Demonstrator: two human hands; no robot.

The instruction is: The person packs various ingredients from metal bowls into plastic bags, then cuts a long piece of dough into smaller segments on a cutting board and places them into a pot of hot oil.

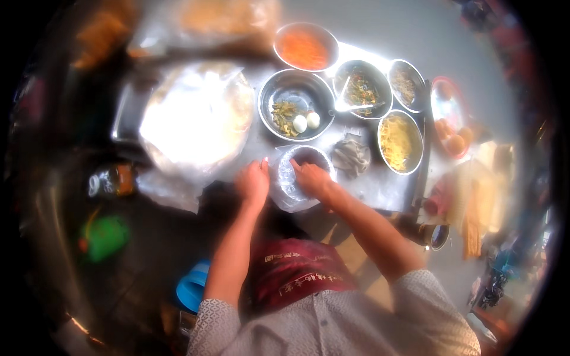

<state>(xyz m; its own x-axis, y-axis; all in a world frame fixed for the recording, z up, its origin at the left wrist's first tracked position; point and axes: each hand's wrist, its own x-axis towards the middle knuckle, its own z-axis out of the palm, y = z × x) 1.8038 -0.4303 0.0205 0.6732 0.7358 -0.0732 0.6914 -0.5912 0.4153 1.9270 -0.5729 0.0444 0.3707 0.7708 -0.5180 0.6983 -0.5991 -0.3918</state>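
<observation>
In front of me is a round container lined with a clear plastic bag [289,180], whose edges spill over the rim. My right hand [313,179] reaches over its right side, with the fingers pointing in at the plastic. Just left of it is my left hand [253,181], its fingers curled and thumb raised. Whether either hand pinches the plastic cannot be made out. Beyond the container, a steel bowl [271,84] holds two peeled eggs [306,122] and chopped greenish pickles [285,118]. A crumpled grey cloth [352,155] lies to the right.
Around the back stand bowls of orange shreds [303,48], mixed chopped vegetables with utensils [363,89], brownish food [404,86] and yellow shreds [395,140]. A glaring plastic-covered mass [196,120] fills the left. A red-rimmed dish [449,118] holds eggs. Below are a jar [111,180] and blue bucket [191,287].
</observation>
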